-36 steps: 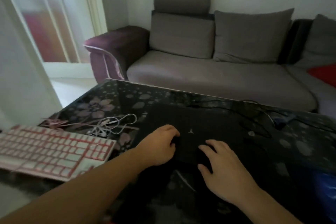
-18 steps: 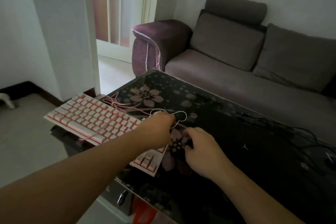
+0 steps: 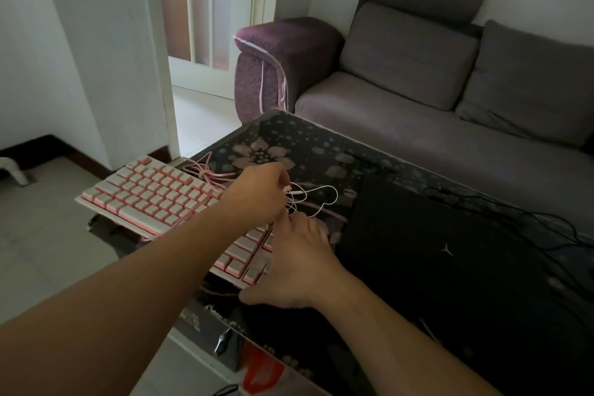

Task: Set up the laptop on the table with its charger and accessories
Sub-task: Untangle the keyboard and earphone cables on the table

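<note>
Laptop (image 3: pixel 443 251): closed, dark, flat on desk (image 3: pixel 289 141), right of keyboard (image 3: pixel 167 199). Likely heavy, rigid, smooth; best lifted by its edges. Right hand (image 3: pixel 295 267) at laptop's left edge, fingers curled into earphone cord (image 3: pixel 316 199). Left hand (image 3: pixel 257 196) beyond, pinching same cord, thin, limp, tangle-prone. Black cables (image 3: pixel 514 219) draped behind laptop; sofa (image 3: pixel 418 100) farther.
</note>
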Tool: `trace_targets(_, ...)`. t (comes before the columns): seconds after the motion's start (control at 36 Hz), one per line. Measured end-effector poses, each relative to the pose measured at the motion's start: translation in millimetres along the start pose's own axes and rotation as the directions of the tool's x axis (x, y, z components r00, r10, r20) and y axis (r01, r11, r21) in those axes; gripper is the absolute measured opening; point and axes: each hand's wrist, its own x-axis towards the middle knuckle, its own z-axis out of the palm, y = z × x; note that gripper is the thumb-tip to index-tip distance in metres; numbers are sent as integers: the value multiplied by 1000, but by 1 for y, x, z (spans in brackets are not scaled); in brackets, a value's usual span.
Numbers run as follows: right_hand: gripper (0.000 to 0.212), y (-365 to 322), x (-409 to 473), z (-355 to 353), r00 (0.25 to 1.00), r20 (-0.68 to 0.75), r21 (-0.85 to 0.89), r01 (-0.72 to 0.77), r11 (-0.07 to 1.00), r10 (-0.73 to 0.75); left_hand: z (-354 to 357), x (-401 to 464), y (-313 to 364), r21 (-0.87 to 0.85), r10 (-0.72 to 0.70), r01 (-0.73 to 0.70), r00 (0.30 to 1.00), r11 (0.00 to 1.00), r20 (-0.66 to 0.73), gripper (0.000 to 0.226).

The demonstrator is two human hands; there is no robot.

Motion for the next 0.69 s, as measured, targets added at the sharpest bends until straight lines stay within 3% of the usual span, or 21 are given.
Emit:
trace_targets(0.14, 154, 3, -21, -16, 998, -63, 107, 30, 994, -24, -14, -2, 1, 15, -37, 37, 999, 999, -19, 24)
trace_targets(0.39, 151, 42, -84, -54, 995, -97, 110, 17, 994, -6, -56, -7, -11, 82, -132, 142, 985, 986, -114, 18)
trace_targets(0.56, 146, 62, -124, -79, 993, -116, 2, 35, 999, -34, -46, -20, 0, 194, -103, 68, 979, 979, 177, 29)
trace_targets(0.69, 139, 75, -161, -99, 971, -201, -176, 91, 980, -126, -53, -33, 20, 29, -101, 97, 952, 995, 290, 48)
